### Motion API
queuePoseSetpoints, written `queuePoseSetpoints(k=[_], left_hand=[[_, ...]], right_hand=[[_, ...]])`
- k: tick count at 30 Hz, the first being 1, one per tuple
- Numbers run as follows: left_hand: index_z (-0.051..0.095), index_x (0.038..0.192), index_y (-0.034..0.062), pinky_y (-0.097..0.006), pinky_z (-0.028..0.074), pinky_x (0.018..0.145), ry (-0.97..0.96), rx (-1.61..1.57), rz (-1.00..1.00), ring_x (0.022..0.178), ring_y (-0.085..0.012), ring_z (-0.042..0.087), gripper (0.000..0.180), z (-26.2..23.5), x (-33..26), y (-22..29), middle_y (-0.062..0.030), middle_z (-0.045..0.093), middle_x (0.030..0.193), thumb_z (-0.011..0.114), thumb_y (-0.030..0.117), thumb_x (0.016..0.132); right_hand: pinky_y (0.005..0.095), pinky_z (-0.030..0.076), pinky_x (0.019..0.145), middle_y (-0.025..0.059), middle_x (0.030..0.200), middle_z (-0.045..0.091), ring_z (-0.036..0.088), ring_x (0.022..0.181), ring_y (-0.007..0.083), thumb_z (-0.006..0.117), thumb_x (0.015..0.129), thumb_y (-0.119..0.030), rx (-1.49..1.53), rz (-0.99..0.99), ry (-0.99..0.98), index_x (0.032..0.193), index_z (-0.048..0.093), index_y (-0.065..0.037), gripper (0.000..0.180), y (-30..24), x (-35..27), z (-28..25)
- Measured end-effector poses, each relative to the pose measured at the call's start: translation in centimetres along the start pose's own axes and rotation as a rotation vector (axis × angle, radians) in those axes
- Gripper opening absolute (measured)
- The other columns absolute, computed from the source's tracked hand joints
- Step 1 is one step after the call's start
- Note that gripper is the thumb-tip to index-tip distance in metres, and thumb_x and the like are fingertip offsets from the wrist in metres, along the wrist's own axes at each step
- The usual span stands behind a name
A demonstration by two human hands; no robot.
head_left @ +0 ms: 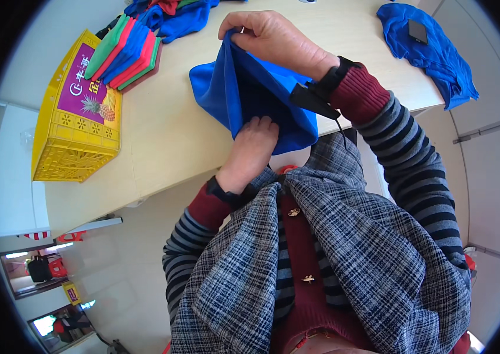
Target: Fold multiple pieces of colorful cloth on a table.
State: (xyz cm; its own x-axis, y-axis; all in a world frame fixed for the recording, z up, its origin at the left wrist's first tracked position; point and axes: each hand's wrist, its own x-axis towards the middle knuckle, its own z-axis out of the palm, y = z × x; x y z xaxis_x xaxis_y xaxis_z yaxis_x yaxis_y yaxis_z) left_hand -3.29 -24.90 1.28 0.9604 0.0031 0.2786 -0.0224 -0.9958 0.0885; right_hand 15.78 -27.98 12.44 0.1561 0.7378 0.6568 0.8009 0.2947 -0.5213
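Note:
A blue cloth piece [211, 88] lies partly on the table's near edge, its far side lifted so that a deep hollow shows between its layers. My right hand [270, 38] pinches the raised top edge of this cloth between thumb and fingers. Lower down, my left hand [253, 141] grips the near fold, its fingers curled at the mouth of the hollow; the left thumb is hidden. Each wrist wears a black band, and a black device with a thin cord [315, 101] hangs at the right one.
On the pale table [161, 118], a yellow plastic crate [85, 133] stands at the left, beside a row of folded green, red and blue cloths [126, 56]. Loose blue fabric [188, 20] is heaped at the back. Another blue cloth [438, 65] carries a dark phone [417, 32] at the right.

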Motion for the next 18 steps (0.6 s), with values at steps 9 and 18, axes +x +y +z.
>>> queuePoseSetpoints(k=[9,18], left_hand=[[0.063,0.087,0.0032,-0.042,0.047,0.079,-0.097,-0.265,-0.103,0.093,-0.0317,0.06,0.016,0.2,-0.1,-0.1,-0.0122,0.062,0.092,0.072,0.011,0.076],[0.06,0.091,0.0017,-0.037,0.049,0.073,-0.041,-0.537,-0.019,0.081,-0.0288,0.06,0.014,-4.3,-0.1,0.0,-0.011,0.062,0.094,0.069,0.002,0.08]], right_hand=[[0.0273,0.055,0.066,0.0103,0.083,0.069,0.065,0.069,0.0184,0.055,0.097,-0.008,-0.1,0.175,0.0,0.108,0.071,-0.01,0.019,1.9,-0.2,-0.6],[0.0269,0.052,0.064,0.0077,0.086,0.068,0.063,0.07,0.0148,0.057,0.098,-0.009,-0.105,0.215,0.091,0.112,0.07,-0.009,0.019,4.6,0.1,-2.6]])
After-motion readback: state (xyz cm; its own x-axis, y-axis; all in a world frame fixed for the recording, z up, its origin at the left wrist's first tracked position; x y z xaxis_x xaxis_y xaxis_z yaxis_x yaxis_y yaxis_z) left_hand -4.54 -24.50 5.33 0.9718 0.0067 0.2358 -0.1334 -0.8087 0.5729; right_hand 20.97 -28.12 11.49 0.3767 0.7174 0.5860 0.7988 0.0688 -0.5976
